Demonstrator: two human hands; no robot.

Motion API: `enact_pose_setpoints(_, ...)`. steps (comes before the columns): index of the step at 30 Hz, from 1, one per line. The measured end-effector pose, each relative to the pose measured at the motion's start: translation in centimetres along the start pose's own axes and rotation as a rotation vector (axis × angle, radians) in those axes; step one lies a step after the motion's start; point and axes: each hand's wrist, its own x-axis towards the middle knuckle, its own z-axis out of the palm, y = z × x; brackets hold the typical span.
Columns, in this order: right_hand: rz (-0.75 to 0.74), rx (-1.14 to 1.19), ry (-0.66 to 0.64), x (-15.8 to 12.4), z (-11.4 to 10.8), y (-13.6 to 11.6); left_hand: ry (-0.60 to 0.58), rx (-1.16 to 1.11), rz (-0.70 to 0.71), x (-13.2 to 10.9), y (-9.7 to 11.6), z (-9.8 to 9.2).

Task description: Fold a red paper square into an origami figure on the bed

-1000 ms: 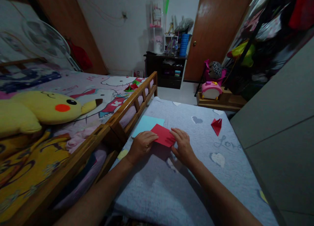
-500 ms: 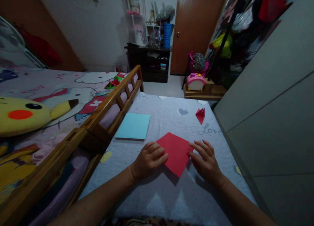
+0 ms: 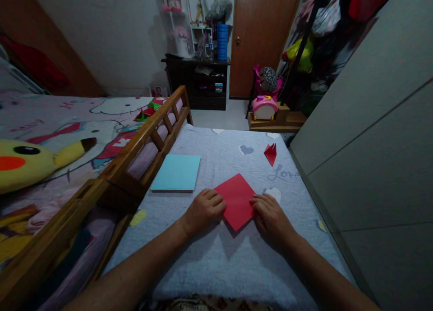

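A red sheet of paper (image 3: 237, 203) is held between my two hands, turned so that one corner points toward me and one away. A faint crease seems to run across its middle. My left hand (image 3: 207, 208) pinches its left corner, fingers curled over the paper. At the opposite corner, my right hand (image 3: 269, 214) grips the edge between thumb and fingers. A small folded red paper piece (image 3: 271, 154) lies farther off to the right. To the left rests a stack of light blue paper squares (image 3: 176, 173).
The surface is covered with a pale blue cloth (image 3: 223, 142). Along its left side runs a wooden bed rail (image 3: 135, 153), with a yellow plush toy (image 3: 37, 162) on the bed beyond. A pale cabinet (image 3: 379, 162) stands close on the right.
The red sheet has turned slightly and sits flatter across. My right hand's fingers, more spread before, have closed on the right corner. The whole view has shifted a little.
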Motion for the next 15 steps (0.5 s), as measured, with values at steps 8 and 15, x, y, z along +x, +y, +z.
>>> enact_pose_setpoints(8,0.26,0.233,-0.302,3.5,-1.3,1.6,-0.178,-0.34,-0.283,1.1,-1.3,0.4)
enact_pose_setpoints(15,0.396,0.304,0.009,6.6,-3.1,2.2,0.139,-0.229,-0.364,4.7,-2.5,-1.6)
